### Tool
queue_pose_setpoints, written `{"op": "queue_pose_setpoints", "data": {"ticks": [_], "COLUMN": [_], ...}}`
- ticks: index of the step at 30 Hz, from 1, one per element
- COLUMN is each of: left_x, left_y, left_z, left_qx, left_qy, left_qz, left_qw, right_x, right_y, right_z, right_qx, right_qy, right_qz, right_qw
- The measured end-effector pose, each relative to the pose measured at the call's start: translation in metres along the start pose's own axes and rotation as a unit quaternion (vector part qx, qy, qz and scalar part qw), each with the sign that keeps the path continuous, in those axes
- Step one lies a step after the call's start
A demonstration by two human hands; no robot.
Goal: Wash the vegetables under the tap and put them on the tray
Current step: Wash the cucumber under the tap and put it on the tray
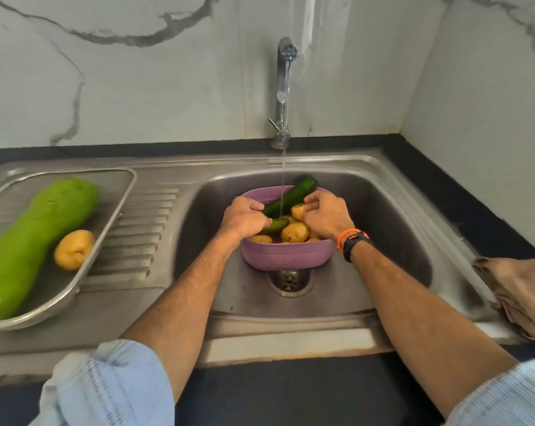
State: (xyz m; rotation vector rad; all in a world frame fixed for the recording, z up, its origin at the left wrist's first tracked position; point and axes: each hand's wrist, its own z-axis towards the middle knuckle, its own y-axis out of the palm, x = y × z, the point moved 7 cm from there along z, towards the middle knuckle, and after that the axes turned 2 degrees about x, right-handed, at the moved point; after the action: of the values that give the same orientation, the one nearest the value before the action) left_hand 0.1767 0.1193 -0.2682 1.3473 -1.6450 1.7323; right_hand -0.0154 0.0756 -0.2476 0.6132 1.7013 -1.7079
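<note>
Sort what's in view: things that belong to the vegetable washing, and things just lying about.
Belongs to the job:
tap, running
sink
purple basket of potatoes and cucumbers
dark cucumber
left hand, on a cucumber
right hand, holding a potato
tray with the big green gourd and a washed potato

Lying about:
brown cloth

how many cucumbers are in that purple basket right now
2. A long dark cucumber lies across the basket under the stream; a smaller cucumber sits by the left hand. Others may be hidden.
</note>
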Motion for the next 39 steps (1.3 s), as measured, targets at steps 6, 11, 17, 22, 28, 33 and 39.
{"op": "queue_pose_setpoints", "data": {"ticks": [6, 11, 17, 22, 28, 33, 39], "left_x": [0.001, -0.002, 0.002, 0.003, 0.005, 0.007, 0.006], "left_y": [0.014, 0.016, 0.020, 0.022, 0.019, 0.018, 0.007], "left_z": [0.028, 0.032, 0.027, 0.025, 0.022, 0.020, 0.025], "left_qx": [-0.011, -0.023, -0.036, -0.043, -0.044, -0.042, 0.003], "left_qy": [0.004, -0.004, -0.002, 0.000, -0.006, -0.001, -0.004], "left_qz": [0.015, 0.006, 0.000, 0.004, 0.002, 0.002, -0.012], "left_qw": [1.000, 1.000, 0.999, 0.999, 0.999, 0.999, 1.000], "right_x": [0.002, -0.004, -0.007, -0.011, -0.011, -0.011, -0.017], "right_y": [0.003, 0.003, 0.000, 0.004, 0.026, 0.028, 0.019], "right_z": [0.041, 0.064, 0.069, 0.060, 0.053, 0.047, 0.048], "right_qx": [0.046, 0.080, 0.087, 0.032, 0.005, -0.010, 0.025], "right_qy": [-0.039, -0.056, -0.050, -0.036, -0.007, -0.013, -0.007], "right_qz": [-0.083, -0.148, -0.098, 0.074, 0.162, 0.114, 0.209], "right_qw": [0.995, 0.984, 0.990, 0.996, 0.987, 0.993, 0.978]}}
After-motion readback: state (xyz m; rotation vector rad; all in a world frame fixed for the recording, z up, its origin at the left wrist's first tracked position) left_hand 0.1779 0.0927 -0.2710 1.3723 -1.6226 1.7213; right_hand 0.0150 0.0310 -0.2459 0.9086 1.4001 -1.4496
